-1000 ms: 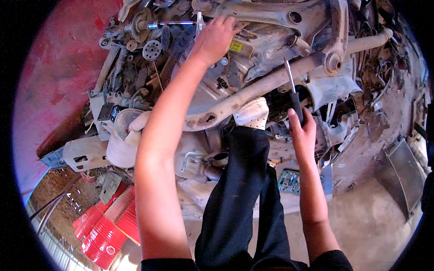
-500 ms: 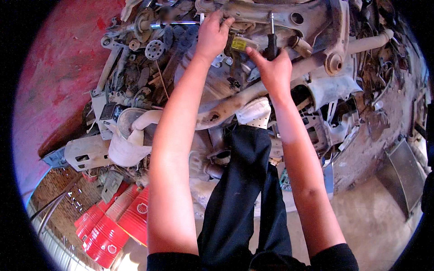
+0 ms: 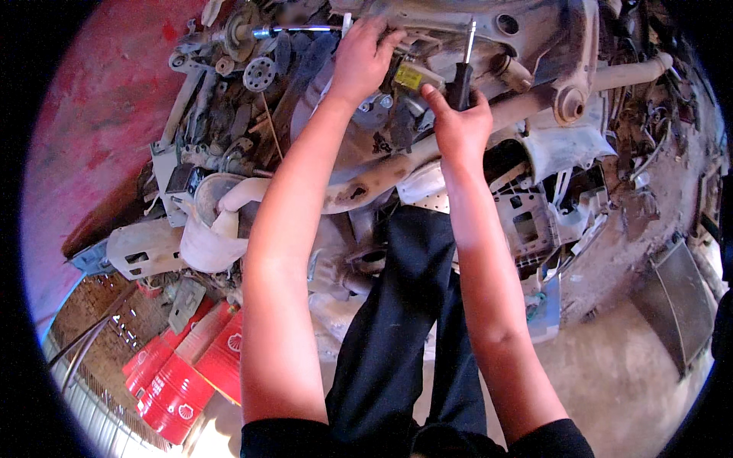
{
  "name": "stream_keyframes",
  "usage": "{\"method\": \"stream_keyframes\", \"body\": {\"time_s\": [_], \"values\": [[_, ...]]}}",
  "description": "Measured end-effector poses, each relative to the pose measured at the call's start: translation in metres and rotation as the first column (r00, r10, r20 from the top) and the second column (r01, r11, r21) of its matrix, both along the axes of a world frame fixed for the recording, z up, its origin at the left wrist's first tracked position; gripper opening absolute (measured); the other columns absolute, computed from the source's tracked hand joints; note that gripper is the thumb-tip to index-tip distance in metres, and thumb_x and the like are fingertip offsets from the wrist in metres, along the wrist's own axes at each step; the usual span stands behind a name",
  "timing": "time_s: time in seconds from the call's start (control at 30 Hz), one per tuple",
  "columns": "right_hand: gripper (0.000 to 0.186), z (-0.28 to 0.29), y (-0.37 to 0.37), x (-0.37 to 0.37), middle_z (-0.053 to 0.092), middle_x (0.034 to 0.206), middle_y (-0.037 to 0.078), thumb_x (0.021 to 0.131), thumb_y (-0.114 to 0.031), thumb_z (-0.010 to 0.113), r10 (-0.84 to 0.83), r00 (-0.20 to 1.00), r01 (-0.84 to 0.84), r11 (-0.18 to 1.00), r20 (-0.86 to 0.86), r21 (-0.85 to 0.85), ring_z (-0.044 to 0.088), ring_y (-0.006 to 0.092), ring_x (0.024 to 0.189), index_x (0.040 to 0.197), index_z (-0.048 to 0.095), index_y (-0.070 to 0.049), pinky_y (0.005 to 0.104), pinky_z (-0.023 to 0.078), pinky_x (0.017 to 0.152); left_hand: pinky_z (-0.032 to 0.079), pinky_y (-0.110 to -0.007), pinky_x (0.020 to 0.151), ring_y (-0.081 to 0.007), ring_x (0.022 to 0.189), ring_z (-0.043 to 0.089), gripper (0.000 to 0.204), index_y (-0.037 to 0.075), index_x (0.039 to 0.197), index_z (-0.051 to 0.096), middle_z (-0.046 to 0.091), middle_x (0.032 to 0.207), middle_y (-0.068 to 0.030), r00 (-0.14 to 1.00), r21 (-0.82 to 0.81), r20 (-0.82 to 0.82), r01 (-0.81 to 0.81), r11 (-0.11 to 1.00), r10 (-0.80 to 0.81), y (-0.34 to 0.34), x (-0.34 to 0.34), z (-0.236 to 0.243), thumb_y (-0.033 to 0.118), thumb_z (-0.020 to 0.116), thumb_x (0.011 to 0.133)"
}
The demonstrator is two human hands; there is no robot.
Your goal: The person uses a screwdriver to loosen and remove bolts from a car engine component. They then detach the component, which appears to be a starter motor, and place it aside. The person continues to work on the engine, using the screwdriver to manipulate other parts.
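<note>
A screwdriver with a black handle and bright metal shaft [image 3: 463, 80] stands upright in my right hand [image 3: 464, 128], the fingers wrapped round its handle. The right thumb reaches toward a small metal box with a yellow label [image 3: 418, 77] and seems to touch its edge. Left of that box my left hand [image 3: 360, 62] is curled over dusty metal parts. Its fingertips are smeared and whatever they grip is hidden. A short white piece [image 3: 347, 23] sticks up beside its knuckles. Beyond both hands lies a dirty metal suspension arm [image 3: 458, 21].
A long rusty pipe [image 3: 359, 192] crosses below my hands, ending at a muffler-like canister [image 3: 208, 248]. Used car parts are heaped around, with a round drilled disc [image 3: 260, 74] at left. Red drums [image 3: 175, 397] stand lower left; a radiator-like panel [image 3: 676, 305] leans at right.
The view has shifted slightly. The screwdriver now leans a little more to the right in my right hand. My left hand stays over the same parts, its fingertips more blurred.
</note>
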State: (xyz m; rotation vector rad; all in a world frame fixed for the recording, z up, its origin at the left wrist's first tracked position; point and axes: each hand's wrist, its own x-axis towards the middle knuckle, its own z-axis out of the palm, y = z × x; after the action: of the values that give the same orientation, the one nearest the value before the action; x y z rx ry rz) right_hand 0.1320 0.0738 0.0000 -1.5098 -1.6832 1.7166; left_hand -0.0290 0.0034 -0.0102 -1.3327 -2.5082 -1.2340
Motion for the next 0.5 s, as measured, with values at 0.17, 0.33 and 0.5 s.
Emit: {"method": "stream_keyframes", "body": {"time_s": [0.17,0.33,0.5], "values": [[0.044,0.009,-0.017,0.001,0.062,0.073,0.013,0.065,-0.028,0.083,-0.013,0.999,0.006,0.993,0.052,0.115,0.059,0.0244,0.068,0.084,0.057,0.002,0.0359,0.047,0.068,0.046,-0.045,0.076,-0.0402,0.09,0.056,0.026,0.003,0.1,0.059,0.059,0.094,-0.0191,0.999,-0.069,0.043,0.019,0.997,-0.016,-0.01,0.0,0.002,0.024,0.06,0.085],[0.035,-0.003,0.002,0.016,0.061,0.073,0.008,0.072,-0.023,0.079,0.014,1.0,-0.014,1.0,-0.025,-0.003,0.053,0.0146,0.065,0.085,0.058,0.003,0.0299,0.046,0.063,0.045,-0.047,0.076,-0.0408,0.09,0.054,0.035,-0.001,0.1,0.057,0.056,0.096,-0.0211,0.997,-0.101,0.055,-0.045,0.994,0.05,0.003,0.016,0.01,0.029,0.064,0.082],[0.033,0.038,0.012,0.065,0.06,0.084,0.006,0.081,-0.017,0.07,0.263,0.957,-0.249,0.961,-0.119,0.119,0.053,0.0113,0.075,0.102,0.056,0.003,0.0259,0.045,0.069,0.043,-0.046,0.078,-0.0382,0.093,0.052,0.042,0.001,0.098,0.058,0.053,0.099,-0.0206,0.97,-0.155,-0.178,-0.195,0.968,0.167,-0.006,0.015,0.013,0.035,0.07,0.076]]}}
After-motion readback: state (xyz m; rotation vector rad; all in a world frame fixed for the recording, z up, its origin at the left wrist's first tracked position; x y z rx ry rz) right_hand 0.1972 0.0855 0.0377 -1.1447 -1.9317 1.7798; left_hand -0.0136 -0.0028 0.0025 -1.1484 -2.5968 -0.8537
